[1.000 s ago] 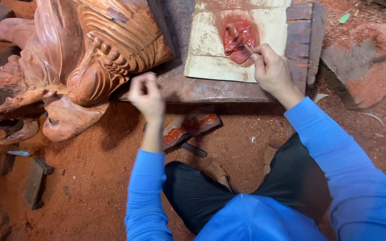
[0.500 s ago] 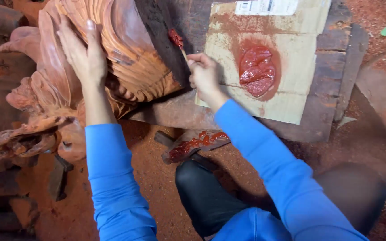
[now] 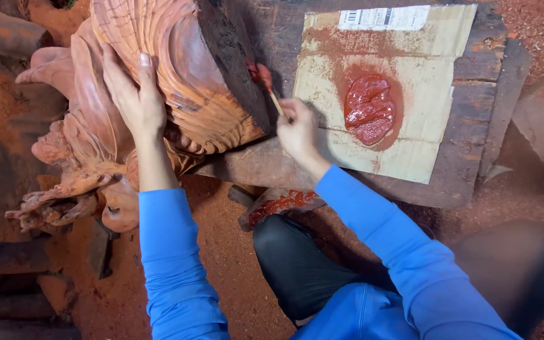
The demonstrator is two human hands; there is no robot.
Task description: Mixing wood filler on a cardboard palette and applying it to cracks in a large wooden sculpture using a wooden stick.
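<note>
On a workshop floor (image 3: pixel 221 271) thick with red sawdust, the left hand (image 3: pixel 135 101) lies flat, fingers spread, on a large, likely heavy and rigid wood carving (image 3: pixel 158 75), while the right hand (image 3: pixel 297 129) pinches a thin, light stick (image 3: pixel 271 91) whose paste-loaded tip, just beyond the fingertips, touches the carving's dark edge.

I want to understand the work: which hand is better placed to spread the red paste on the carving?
Probably the right hand: it holds the thin stick, its paste-loaded tip at the wooden carving. The left hand lies flat on the carving.
</note>
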